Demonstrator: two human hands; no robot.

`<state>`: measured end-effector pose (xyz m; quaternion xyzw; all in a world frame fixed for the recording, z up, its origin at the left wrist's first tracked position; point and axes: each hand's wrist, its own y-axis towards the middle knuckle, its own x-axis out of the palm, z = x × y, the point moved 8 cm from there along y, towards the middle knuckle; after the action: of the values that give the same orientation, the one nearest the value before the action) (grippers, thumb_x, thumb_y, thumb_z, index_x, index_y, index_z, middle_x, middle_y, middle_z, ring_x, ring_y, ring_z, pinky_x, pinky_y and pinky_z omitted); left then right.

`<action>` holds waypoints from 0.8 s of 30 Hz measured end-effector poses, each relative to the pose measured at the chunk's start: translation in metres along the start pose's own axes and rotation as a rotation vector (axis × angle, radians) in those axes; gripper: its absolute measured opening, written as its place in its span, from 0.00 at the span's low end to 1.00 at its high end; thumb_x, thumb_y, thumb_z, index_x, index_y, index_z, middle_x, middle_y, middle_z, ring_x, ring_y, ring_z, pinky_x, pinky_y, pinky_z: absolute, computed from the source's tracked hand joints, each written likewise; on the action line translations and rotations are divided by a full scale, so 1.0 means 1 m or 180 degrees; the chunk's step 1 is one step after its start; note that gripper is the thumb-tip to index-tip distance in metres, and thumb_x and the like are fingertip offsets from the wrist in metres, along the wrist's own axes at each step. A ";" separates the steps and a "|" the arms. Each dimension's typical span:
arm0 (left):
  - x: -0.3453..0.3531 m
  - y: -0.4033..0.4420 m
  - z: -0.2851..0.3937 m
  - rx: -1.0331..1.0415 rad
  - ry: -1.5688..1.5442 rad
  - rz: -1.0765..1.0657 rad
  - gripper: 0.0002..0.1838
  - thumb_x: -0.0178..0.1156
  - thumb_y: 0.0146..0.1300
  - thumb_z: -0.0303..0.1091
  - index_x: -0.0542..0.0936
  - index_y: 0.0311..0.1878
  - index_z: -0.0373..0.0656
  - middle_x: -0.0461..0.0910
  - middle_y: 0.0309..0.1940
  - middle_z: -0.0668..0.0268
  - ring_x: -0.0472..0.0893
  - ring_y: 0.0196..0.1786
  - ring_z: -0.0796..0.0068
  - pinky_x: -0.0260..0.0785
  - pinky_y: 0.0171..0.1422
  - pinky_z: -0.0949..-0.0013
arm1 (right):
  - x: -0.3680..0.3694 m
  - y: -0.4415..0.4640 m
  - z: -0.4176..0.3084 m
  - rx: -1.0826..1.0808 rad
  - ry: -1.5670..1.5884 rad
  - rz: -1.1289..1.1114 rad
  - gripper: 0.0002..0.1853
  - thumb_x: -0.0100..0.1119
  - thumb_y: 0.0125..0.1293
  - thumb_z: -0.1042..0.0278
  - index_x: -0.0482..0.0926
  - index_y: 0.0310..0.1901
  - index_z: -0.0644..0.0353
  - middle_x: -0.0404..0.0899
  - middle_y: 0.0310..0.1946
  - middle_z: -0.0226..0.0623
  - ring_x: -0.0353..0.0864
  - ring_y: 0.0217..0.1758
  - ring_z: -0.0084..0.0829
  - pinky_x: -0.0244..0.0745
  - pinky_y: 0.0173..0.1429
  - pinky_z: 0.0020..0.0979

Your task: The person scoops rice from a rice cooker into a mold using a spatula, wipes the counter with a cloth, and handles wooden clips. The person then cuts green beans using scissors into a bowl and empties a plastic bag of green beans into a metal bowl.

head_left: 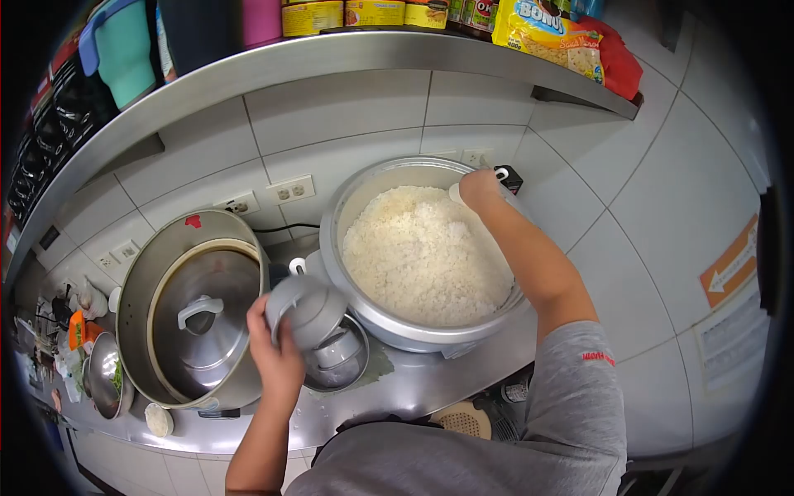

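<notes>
A large metal pot (331, 240) full of cooked white rice (422, 256) stands in front of me. At its far right rim my right hand (480, 190) is closed around a white rice paddle (456, 194); part of the handle shows past my fist, and the blade is mostly hidden. To the left of the rice, my left hand (277, 351) grips a grey bowl (308, 312), tilted with its underside partly toward me. Under that bowl sits a round metal container (361, 364) with grey cups or bowls (337, 354) inside.
A big pot (136, 314) with a lidded inner pot (203, 347) stands left. Further left are a metal bowl (103, 376) with something green and assorted clutter. A small white cup (159, 420) sits near the counter edge. Overhead runs a metal shelf (331, 54) holding packages and tumblers.
</notes>
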<state>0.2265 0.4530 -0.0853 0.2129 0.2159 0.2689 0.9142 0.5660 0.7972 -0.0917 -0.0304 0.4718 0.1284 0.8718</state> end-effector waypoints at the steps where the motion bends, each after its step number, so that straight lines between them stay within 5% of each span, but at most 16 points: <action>1: 0.012 0.013 0.004 0.0016 -0.0321 0.0122 0.19 0.52 0.62 0.19 0.68 0.58 0.36 0.75 0.49 0.55 0.75 0.54 0.63 0.63 0.62 0.66 | -0.005 0.001 0.000 -0.0015 0.0034 0.0011 0.10 0.55 0.59 0.69 0.86 0.37 0.56 0.86 0.38 0.37 0.85 0.42 0.38 0.76 0.38 0.38; 8: 0.136 0.061 -0.002 -0.0137 -0.0797 -0.0178 0.19 0.51 0.64 0.20 0.65 0.59 0.34 0.73 0.51 0.55 0.73 0.56 0.65 0.60 0.65 0.67 | -0.016 -0.035 -0.028 -0.0601 0.0416 -0.0054 0.10 0.53 0.59 0.71 0.86 0.36 0.58 0.85 0.37 0.38 0.85 0.42 0.39 0.79 0.43 0.39; 14: 0.134 0.062 -0.022 -0.0266 -0.0916 0.0086 0.19 0.51 0.64 0.20 0.64 0.59 0.33 0.72 0.51 0.53 0.73 0.55 0.62 0.60 0.64 0.67 | 0.003 -0.062 -0.076 -0.0832 0.0666 0.0064 0.09 0.53 0.56 0.73 0.84 0.32 0.62 0.84 0.32 0.44 0.85 0.36 0.40 0.79 0.39 0.40; 17: 0.136 0.067 -0.029 -0.0399 -0.1057 0.0134 0.19 0.53 0.64 0.21 0.64 0.58 0.34 0.72 0.51 0.54 0.73 0.55 0.64 0.60 0.64 0.68 | -0.006 -0.089 -0.131 -0.1059 -0.0099 0.0229 0.09 0.53 0.55 0.73 0.84 0.31 0.62 0.84 0.32 0.45 0.85 0.35 0.41 0.79 0.38 0.42; 19: 0.138 0.070 -0.034 -0.0655 -0.1606 0.0041 0.20 0.55 0.65 0.25 0.64 0.59 0.35 0.72 0.52 0.56 0.73 0.55 0.66 0.60 0.64 0.69 | -0.034 -0.102 -0.147 -0.1563 0.0868 -0.0126 0.08 0.53 0.56 0.73 0.83 0.30 0.63 0.83 0.30 0.46 0.85 0.35 0.42 0.78 0.38 0.45; 22: 0.146 0.077 -0.041 -0.0971 -0.2085 0.0061 0.22 0.58 0.67 0.31 0.62 0.60 0.39 0.72 0.53 0.59 0.73 0.55 0.69 0.66 0.59 0.67 | -0.059 -0.064 -0.095 -0.1093 0.1203 0.0160 0.08 0.54 0.56 0.73 0.82 0.31 0.64 0.83 0.30 0.46 0.84 0.35 0.44 0.78 0.39 0.45; 24: 0.155 0.075 -0.027 -0.1381 -0.2601 -0.0016 0.24 0.58 0.67 0.35 0.61 0.61 0.41 0.72 0.53 0.60 0.73 0.55 0.69 0.69 0.56 0.65 | -0.039 -0.016 -0.054 -0.0400 0.0540 0.0572 0.07 0.55 0.56 0.72 0.83 0.32 0.62 0.83 0.31 0.45 0.84 0.35 0.42 0.78 0.39 0.44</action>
<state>0.3013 0.6080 -0.1128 0.1047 -0.2228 0.1996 0.9484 0.5054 0.7649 -0.0908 -0.0532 0.5356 0.2323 0.8102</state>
